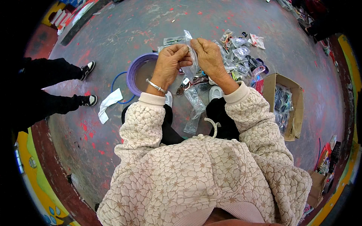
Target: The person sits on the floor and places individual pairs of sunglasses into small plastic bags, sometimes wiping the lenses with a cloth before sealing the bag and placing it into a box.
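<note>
Both hands are raised in front of me with a clear plastic bag (pixel 194 60) between them. My left hand (pixel 169 62), with a silver bangle at its wrist, has its fingers closed at the bag's left side. Opposite it, my right hand (pixel 209 58) pinches the bag near its top edge. What the bag holds, if anything, I cannot make out. Below the hands more clear plastic bags (pixel 194 103) lie between my shoes. Just right of my right hand spreads a pile of small bagged items (pixel 241 52) on the floor.
A purple basin (pixel 132 77) stands at the left, beside a blue hoop (pixel 113 83) and a white cloth (pixel 110 105). On the right an open cardboard box (pixel 298 113) holds bagged items. Another person's legs (pixel 56 73) are at the far left.
</note>
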